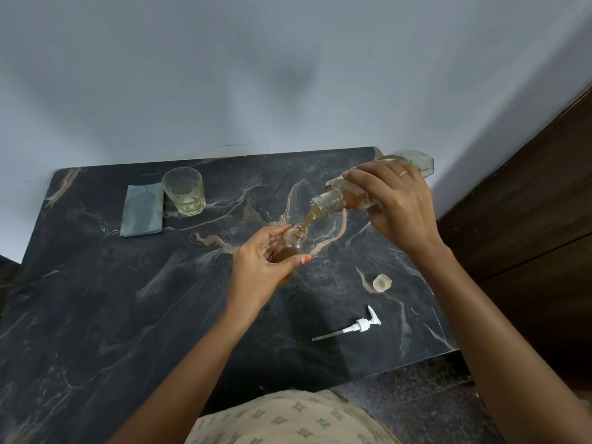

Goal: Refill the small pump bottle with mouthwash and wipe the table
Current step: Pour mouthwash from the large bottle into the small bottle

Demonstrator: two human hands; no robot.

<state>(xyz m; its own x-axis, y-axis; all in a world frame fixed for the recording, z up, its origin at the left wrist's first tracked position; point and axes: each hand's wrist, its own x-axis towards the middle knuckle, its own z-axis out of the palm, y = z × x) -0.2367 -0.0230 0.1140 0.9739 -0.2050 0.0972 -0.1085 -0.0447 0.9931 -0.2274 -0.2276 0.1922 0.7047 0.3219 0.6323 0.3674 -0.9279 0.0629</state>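
Note:
My left hand [259, 267] grips the small clear pump bottle [296, 243], which stands open-necked on the dark marble table [112, 299] and holds amber liquid. My right hand [397, 203] holds the large clear mouthwash bottle [333, 201] tipped mouth-down to the left. An amber stream runs from its mouth into the small bottle's neck. The white pump head [362, 325] with its dip tube lies on the table at the front right. The large bottle's clear cap [382, 282] sits just behind the pump.
A folded grey-green cloth [142, 209] lies at the back left beside a drinking glass [184, 192] with a little pale liquid. A pale wall stands behind the table. Dark wooden furniture [528, 203] is on the right, past the table's right edge.

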